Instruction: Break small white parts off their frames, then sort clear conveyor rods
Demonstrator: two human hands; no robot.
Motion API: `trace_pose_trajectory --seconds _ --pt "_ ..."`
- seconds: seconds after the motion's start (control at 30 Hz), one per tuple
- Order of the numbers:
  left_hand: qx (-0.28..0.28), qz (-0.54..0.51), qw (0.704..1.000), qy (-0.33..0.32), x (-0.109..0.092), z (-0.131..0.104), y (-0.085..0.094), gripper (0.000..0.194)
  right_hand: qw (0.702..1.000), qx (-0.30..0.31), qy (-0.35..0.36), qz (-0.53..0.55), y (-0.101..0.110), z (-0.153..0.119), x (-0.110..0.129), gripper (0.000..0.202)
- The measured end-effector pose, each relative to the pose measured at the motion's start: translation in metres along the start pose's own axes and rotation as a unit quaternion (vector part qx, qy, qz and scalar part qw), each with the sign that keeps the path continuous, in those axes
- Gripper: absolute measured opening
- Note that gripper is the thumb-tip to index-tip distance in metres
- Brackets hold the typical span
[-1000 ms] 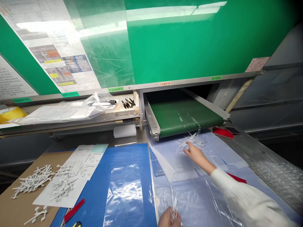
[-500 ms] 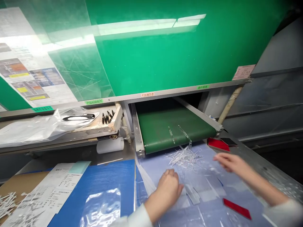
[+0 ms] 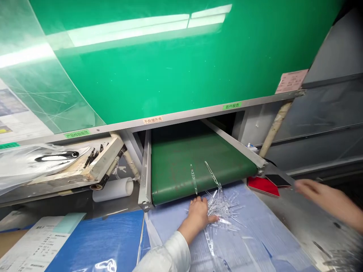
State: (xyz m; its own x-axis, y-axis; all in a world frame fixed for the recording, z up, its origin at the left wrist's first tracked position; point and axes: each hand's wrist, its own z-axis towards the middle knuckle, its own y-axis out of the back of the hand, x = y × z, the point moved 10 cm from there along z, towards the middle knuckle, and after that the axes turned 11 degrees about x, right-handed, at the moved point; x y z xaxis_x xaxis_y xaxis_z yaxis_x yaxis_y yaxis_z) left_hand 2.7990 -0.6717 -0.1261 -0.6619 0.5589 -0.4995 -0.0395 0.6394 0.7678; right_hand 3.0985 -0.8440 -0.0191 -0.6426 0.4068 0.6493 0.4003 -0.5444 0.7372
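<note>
A loose pile of thin clear plastic pieces [image 3: 222, 207] lies on the bluish sheet just below the belt's end. My left hand [image 3: 197, 213] is at the pile's left side, fingers forward and thumb stretched out over the pieces. It looks open, touching the edge of the pile. Two more clear strips [image 3: 212, 174] rest on the green conveyor belt [image 3: 176, 162]; one hangs over its front lip. Off to the right, my right hand [image 3: 317, 192] is above the metal table, apart from the pile. Motion smears its fingers, so whether it holds anything is unclear.
A red block [image 3: 263, 187] and a black pad [image 3: 277, 180] sit right of the belt. Blurred clear pieces [image 3: 344, 260] lie at lower right. Left are a blue sheet [image 3: 99, 238], printed papers [image 3: 31, 238], a white roll [image 3: 113, 189] and a wooden shelf [image 3: 96, 170].
My left hand has moved forward to the pile. My right hand has swung right, away from the sheet. The view has shifted to the right; the red strip at the front is out of sight.
</note>
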Motion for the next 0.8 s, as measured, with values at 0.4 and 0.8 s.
trace_pose_trajectory --seconds 0.4,0.8 --pt "0.042 0.007 0.999 -0.010 -0.019 -0.030 -0.022 0.048 0.962 0.225 0.052 -0.148 -0.155 -0.001 0.164 0.029" --pt "0.072 0.012 0.997 -0.030 0.007 -0.088 -0.024 0.049 0.937 0.320 0.047 -0.133 -0.184 -0.016 0.154 0.016"
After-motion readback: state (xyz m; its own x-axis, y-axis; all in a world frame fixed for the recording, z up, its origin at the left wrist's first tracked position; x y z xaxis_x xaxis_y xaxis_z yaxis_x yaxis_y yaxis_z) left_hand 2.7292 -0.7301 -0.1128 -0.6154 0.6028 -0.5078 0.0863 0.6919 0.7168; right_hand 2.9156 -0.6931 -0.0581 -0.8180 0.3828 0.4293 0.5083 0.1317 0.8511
